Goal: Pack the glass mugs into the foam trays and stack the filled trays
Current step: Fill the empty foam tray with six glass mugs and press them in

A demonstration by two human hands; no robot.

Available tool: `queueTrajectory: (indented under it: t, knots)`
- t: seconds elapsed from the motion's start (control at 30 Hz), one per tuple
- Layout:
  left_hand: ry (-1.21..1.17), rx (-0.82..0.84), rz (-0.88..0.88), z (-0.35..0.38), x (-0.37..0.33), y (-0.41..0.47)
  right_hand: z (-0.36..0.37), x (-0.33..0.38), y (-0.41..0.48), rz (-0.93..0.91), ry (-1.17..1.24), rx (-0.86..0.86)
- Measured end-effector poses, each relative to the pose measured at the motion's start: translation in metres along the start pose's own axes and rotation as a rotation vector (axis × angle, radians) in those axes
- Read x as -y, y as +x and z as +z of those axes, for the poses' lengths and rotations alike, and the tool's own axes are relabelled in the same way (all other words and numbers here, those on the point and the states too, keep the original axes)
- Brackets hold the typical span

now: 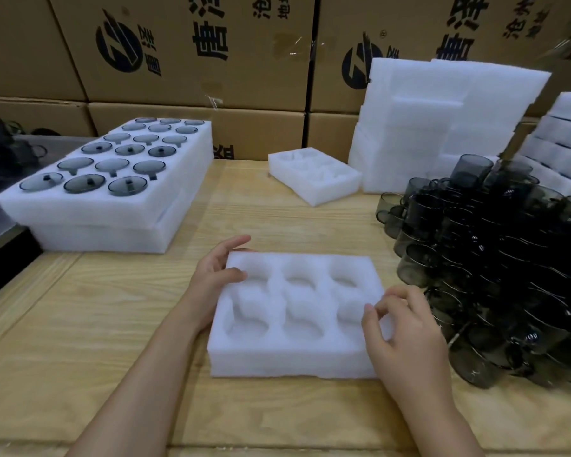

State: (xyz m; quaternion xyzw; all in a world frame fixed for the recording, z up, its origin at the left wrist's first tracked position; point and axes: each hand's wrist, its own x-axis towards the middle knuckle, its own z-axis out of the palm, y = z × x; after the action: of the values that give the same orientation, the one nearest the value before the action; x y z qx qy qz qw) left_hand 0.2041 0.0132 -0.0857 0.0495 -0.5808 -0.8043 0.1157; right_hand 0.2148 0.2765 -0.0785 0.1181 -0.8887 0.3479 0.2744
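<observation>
An empty white foam tray (297, 352) with six round pockets lies flat on the wooden table in front of me. My left hand (216, 275) touches its far left corner, with the thumb on the top face and a straight finger along the far edge. My right hand (406, 331) is over the tray's right rim with its fingers loosely curled and its fingertips at the foam. A heap of dark smoky glass mugs (495, 258) is piled on the table to the right of the tray.
At the left stand two stacked large foam trays (178, 206) filled with dark glass lids. Another empty six-pocket tray (340, 188) lies at the back centre. Foam sheets (442, 127) lean against cardboard boxes (211, 61). More foam trays (564, 143) are stacked at the far right.
</observation>
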Motion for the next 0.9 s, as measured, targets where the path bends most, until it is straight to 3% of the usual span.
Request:
queueTrajectory:
  t: [0.1,0.23,0.4,0.9]
  knots:
    - [0.029,-0.034,0.03,0.0,0.0,0.001,-0.012,-0.009,0.009,-0.068,0.003,-0.179]
    - [-0.018,-0.076,0.032,-0.002,0.0,0.006,-0.018,-0.025,0.014,0.028,-0.321,-0.285]
    - [0.011,-0.075,0.049,-0.006,0.003,0.007,-0.009,-0.036,0.007,0.166,-0.545,-0.019]
    - [0.08,-0.033,0.025,-0.008,-0.005,0.002,-0.006,-0.03,0.022,0.141,-0.563,0.19]
